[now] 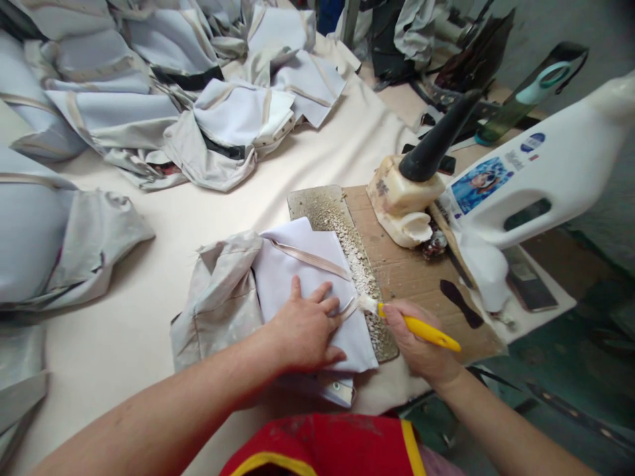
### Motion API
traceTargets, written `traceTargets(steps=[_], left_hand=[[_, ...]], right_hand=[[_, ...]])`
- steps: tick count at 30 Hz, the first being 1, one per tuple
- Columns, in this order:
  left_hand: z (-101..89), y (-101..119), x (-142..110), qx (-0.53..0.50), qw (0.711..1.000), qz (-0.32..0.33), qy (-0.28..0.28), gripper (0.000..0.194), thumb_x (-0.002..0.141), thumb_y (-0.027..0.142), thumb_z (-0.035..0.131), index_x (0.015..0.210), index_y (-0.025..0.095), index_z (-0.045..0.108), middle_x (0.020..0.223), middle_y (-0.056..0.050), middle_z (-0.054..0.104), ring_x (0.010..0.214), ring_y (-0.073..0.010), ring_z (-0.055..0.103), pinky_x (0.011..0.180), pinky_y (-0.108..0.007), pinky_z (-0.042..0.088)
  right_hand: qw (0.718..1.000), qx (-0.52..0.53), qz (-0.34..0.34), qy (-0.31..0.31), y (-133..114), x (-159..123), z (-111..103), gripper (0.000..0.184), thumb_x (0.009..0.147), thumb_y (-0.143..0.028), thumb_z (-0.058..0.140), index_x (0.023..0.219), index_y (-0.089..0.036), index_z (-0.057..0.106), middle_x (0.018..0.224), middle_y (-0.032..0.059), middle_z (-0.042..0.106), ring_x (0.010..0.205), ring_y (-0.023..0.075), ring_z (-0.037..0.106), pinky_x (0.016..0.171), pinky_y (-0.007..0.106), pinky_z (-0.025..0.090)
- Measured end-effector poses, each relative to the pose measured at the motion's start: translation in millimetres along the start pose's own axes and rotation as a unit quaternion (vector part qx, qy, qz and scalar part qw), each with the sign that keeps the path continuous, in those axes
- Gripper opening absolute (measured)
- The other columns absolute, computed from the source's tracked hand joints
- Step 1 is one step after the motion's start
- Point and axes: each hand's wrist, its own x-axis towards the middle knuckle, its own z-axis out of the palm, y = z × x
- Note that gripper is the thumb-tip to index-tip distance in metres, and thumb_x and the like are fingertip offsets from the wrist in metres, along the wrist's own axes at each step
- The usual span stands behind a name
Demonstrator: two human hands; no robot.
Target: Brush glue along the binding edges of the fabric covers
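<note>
- Two hands at work near the front edge of the surface [163, 218], close to your red garment [327, 449].
- Your left hand [305, 327] lies flat, fingers [325, 305] spread and released, pressing down the pale fabric piece [297, 264]. A beige strap [310, 259] runs across that piece.
- Your right hand [414, 344] has its fingers clenched round a yellow-handled brush [421, 328]; the white bristle end touches the fabric's right edge, just beside your left fingertips.
- The fabric's right edge overlaps a crusted metal plate [322, 208], speckled with white residue along the seam line.
- Right of the plate: a bare cardboard sheet [397, 264], then a stained glue pot [401, 198] with a black handle [439, 135] standing in it.
- A large white plastic jug [546, 172] lies tilted at the far right, near the pot.
- A heap of grey fabric pieces [173, 79] crowds the far side; more grey fabric [54, 244] sits at the left edge.
- Open cream surface lies between the heap and your fabric piece; room to the right is tight.
</note>
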Motion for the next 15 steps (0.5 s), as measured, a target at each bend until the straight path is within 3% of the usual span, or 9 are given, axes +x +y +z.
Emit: traceTargets(steps=[4, 7, 11, 15], left_hand=[[-5.7, -0.9, -1.3, -0.018, 1.0, -0.008, -0.011, 0.057, 0.08, 0.057, 0.052, 0.128, 0.026, 0.05, 0.128, -0.012, 0.052, 0.133, -0.0355, 0.025, 0.093, -0.078, 0.009], [-13.8, -2.5, -1.7, -0.032, 0.999, -0.011, -0.034, 0.056, 0.081, 0.059, 0.049, 0.127, 0.027, 0.052, 0.128, -0.013, 0.052, 0.134, -0.0359, 0.025, 0.094, -0.077, 0.01], [-25.3, -3.2, -1.1, -0.053, 0.997, -0.01, -0.059, 0.061, 0.082, 0.066, 0.041, 0.128, 0.026, 0.05, 0.128, -0.014, 0.052, 0.133, -0.0378, 0.026, 0.092, -0.079, 0.011], [-36.5, -8.0, -0.9, -0.058, 0.996, -0.004, -0.069, 0.057, 0.084, 0.065, 0.037, 0.122, 0.026, 0.054, 0.122, -0.01, 0.057, 0.129, -0.0357, 0.035, 0.093, -0.072, 0.025]], right_hand=[[0.999, 0.014, -0.033, -0.013, 2.0, 12.3, 3.9, 0.02, 0.092, -0.021, 0.045, 0.073, -0.02, 0.052, 0.063, -0.0016, 0.055, 0.059, 0.0116, 0.053, 0.059, 0.023, 0.041], [0.999, 0.007, -0.028, 0.029, 5.4, 22.2, 7.3, 0.021, 0.092, -0.022, 0.045, 0.073, -0.02, 0.053, 0.063, -0.0004, 0.056, 0.058, 0.0124, 0.054, 0.058, 0.024, 0.042], [0.999, 0.032, -0.03, 0.003, 13.4, 42.9, 15.3, 0.028, 0.093, -0.027, 0.042, 0.068, -0.02, 0.053, 0.063, 0.0007, 0.057, 0.059, 0.0135, 0.055, 0.058, 0.025, 0.043], [0.998, 0.052, 0.024, 0.023, 21.7, 74.9, 27.1, 0.033, 0.092, -0.036, 0.041, 0.065, -0.021, 0.052, 0.059, -0.0006, 0.054, 0.056, 0.0137, 0.052, 0.057, 0.026, 0.042]])
